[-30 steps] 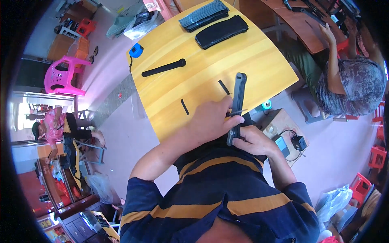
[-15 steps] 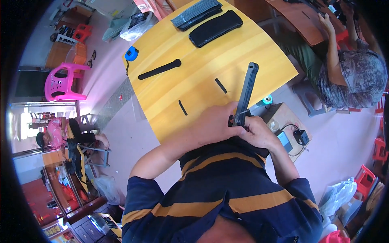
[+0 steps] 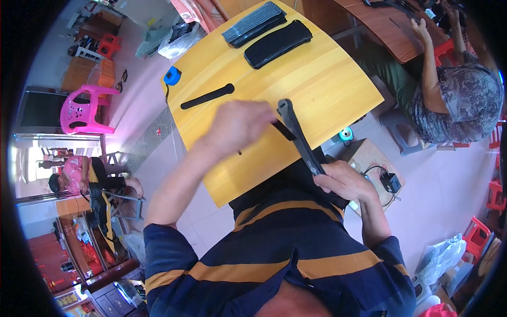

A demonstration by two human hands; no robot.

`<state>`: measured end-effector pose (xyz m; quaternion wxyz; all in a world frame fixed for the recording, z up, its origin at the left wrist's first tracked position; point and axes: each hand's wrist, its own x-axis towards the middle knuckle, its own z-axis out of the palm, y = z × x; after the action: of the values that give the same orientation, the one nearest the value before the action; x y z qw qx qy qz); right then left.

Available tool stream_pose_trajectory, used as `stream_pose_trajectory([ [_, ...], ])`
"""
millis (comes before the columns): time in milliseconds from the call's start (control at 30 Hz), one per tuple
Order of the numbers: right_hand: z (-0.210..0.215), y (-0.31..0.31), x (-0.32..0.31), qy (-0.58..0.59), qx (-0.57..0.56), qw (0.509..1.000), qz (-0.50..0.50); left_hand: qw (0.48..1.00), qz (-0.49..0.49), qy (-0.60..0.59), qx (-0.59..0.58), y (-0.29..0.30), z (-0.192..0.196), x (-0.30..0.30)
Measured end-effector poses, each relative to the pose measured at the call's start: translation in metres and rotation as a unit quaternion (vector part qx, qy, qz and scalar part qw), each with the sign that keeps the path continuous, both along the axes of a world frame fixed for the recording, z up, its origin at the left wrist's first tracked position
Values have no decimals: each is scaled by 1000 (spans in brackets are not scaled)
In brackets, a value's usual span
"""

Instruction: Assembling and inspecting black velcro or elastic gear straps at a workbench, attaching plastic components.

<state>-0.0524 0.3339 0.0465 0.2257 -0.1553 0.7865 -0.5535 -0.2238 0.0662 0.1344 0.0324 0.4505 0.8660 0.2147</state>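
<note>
My right hand [image 3: 346,180] grips the lower end of a thin stack of long black straps [image 3: 302,138], with the thumb along its side. The stack's rounded far end has a small hole and tilts up over the yellow table [image 3: 338,74]. My left hand [image 3: 240,124] is smeared by motion above the table, left of that rounded end. A short black strip [image 3: 283,130] shows between its fingertips and the stack; I cannot tell whether the fingers hold it. A single black strap [image 3: 207,97] with a rounded end lies further left on the table.
Two piles of black straps, one grey-wrapped [image 3: 254,24] and one plain [image 3: 278,44], lie at the table's far side. A blue tape measure [image 3: 172,76] sits at its left edge. A box [image 3: 364,158] with a charger stands right. A co-worker [image 3: 457,100] sits far right.
My left hand has left the stack and moved left and up over the table. The stack in my right hand now leans leftward, and its lower end shows more.
</note>
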Motion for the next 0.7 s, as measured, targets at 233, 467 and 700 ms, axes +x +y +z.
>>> stream_pose_trajectory([
  [233, -6, 56, 36, -104, -105, 986, 76, 969, 90, -231, 14, -76, 66, -64],
  [467, -25, 120, 98, -252, -48, 966, -34, 944, 282, -172, 15, -166, 105, -81],
  [700, -46, 54, 48, -138, -269, 909, -289, 978, 120, -150, 84, -34, 72, -58],
])
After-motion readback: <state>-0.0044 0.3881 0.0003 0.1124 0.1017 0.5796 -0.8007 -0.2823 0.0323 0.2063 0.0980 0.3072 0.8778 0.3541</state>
